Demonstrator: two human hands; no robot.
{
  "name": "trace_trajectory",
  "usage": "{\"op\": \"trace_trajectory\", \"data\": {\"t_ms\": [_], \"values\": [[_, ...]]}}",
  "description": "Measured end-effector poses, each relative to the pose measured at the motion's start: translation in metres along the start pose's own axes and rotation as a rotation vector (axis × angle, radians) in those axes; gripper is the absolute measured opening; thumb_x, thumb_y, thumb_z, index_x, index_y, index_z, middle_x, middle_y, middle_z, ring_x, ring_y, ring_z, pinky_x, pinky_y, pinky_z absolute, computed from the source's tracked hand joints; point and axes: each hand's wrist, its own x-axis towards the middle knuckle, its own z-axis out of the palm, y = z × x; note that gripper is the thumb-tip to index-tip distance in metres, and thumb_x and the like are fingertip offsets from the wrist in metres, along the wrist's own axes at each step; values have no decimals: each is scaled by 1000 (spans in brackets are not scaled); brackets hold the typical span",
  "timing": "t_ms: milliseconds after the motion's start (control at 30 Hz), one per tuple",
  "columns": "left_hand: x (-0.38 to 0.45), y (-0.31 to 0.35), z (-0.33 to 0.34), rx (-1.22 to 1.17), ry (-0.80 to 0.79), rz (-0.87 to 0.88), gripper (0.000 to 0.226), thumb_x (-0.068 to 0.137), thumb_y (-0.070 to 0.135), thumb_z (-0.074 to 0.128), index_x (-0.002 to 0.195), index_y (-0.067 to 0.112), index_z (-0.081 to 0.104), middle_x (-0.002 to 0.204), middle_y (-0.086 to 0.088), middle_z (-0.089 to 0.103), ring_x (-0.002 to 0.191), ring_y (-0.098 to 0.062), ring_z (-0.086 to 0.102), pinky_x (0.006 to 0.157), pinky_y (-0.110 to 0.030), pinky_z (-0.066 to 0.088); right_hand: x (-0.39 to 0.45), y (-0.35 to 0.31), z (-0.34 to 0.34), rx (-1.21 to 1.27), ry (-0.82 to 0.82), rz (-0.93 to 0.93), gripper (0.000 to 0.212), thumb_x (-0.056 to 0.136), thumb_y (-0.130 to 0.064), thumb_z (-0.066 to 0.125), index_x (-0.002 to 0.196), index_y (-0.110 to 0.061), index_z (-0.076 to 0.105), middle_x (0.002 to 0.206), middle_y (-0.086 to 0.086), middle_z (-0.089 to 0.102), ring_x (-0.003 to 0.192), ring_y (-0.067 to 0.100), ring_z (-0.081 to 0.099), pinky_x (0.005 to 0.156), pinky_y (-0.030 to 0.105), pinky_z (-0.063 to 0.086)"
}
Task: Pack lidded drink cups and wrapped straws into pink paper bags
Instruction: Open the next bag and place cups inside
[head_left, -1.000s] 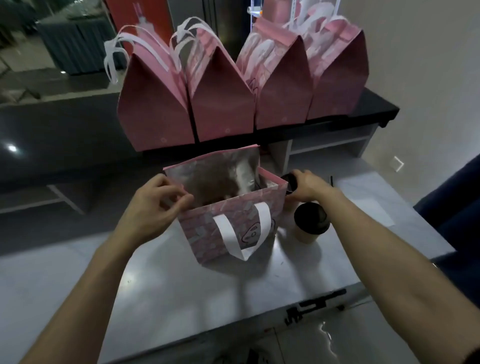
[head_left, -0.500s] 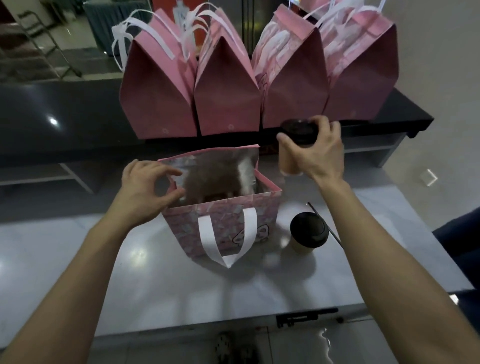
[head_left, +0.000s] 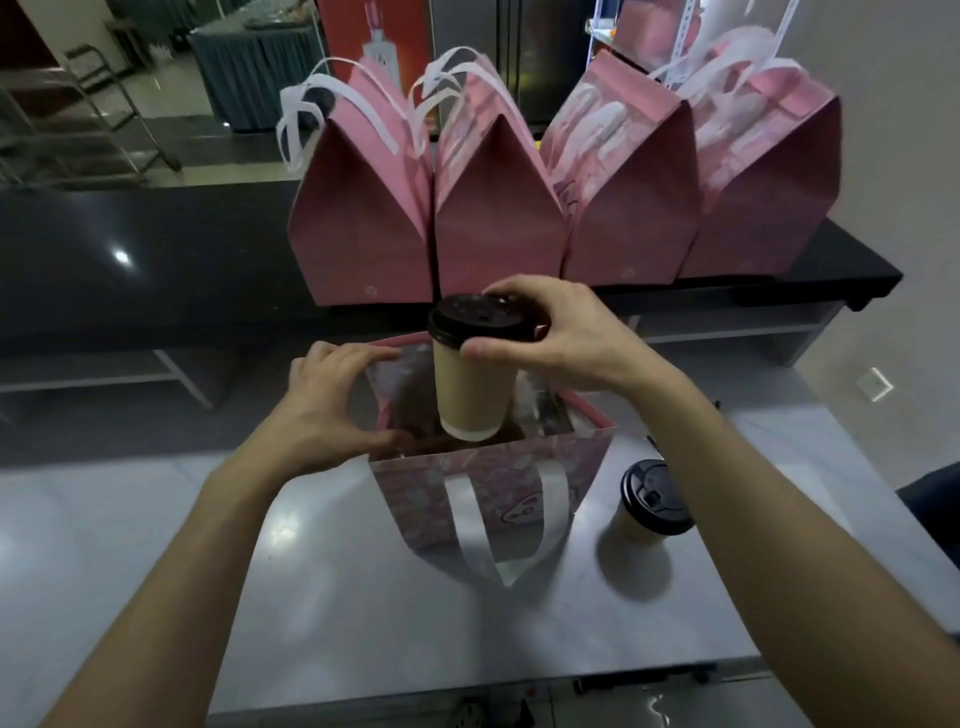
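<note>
An open pink paper bag (head_left: 415, 483) with white handles stands on the grey table. My right hand (head_left: 561, 332) grips the black lid of a tan paper cup (head_left: 470, 387) and holds it upright above the bag's mouth, its base just inside the opening. My left hand (head_left: 332, 400) pinches the bag's left rim and holds it open. A second lidded tan cup (head_left: 652, 504) stands on the table to the right of the bag. A thin dark straw (head_left: 652, 441) lies behind that cup, mostly hidden by my right arm.
Several closed pink bags (head_left: 498, 228) with white handles stand in a row on a black counter (head_left: 841, 270) behind the table. The grey table (head_left: 363, 623) ends at its front edge near me. A pale wall rises at the right.
My right hand picked up one cup from the right of the bag, lifted it and carried it left over the bag's opening. My left hand stayed on the bag's rim.
</note>
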Motion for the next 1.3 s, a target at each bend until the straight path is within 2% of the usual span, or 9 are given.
{"op": "trace_trajectory", "data": {"t_ms": [100,200,333,467,700,800,1000,1167,1300], "values": [[-8,-8,-4,-50,-60,26,110,65,54,99,157,46,40,138,27,30,125,0,20,113,-44,34,10,3,14,-90,-129,44,86,64,-83,84,135,-36,67,110,-20,71,100,-4,69,86,20,56],[-11,-15,-4,-20,-142,90,126,65,62,97,167,45,25,168,20,23,158,-6,7,132,-50,15,22,4,32,-312,-269,82,93,61,-84,82,136,-32,62,106,-21,68,95,-2,67,79,21,58],[-15,-22,0,-60,-209,196,142,61,74,91,170,48,5,172,37,-3,145,25,-26,129,-39,1,41,10,65,-615,-435,97,82,69,-64,90,130,-26,50,108,-7,63,87,11,63,64,28,54],[-16,-25,5,-124,-224,251,148,58,75,91,170,52,-3,170,42,-16,156,16,-20,126,-30,11,56,15,94,-761,-577,55,86,71,-56,92,135,-21,48,112,0,64,90,20,65,70,34,60],[-7,-35,7,-176,-240,278,152,55,75,95,166,60,-8,166,49,-16,144,33,-15,119,-19,10,81,18,134,-842,-756,81,120,76,-47,93,170,-24,22,95,-12,56,82,14,62,58,24,48],[-3,-40,6,-174,-236,280,150,56,76,94,167,59,-5,169,45,-14,149,28,-14,122,-23,9,81,23,152,-898,-807,62,124,79,-43,94,172,-20,15,119,-3,60,90,16,54,58,23,38],[1,-36,-5,14,-120,330,115,67,87,74,166,44,34,176,21,24,166,-2,1,134,-49,-8,80,23,150,-814,-799,78,96,82,-43,91,161,-23,39,122,-1,64,92,20,60,70,31,48],[4,-12,-15,150,13,357,66,83,68,78,141,39,67,134,15,64,138,-15,39,118,-43,22,63,9,105,-594,-621,140,63,90,-52,81,145,-34,56,110,-9,68,94,16,66,82,39,60],[15,23,-23,141,64,373,36,92,43,81,127,35,75,113,11,69,104,-13,58,93,-40,53,29,4,52,-440,-290,107,19,100,-31,65,117,-33,74,106,-9,77,91,9,70,82,33,60]]}}
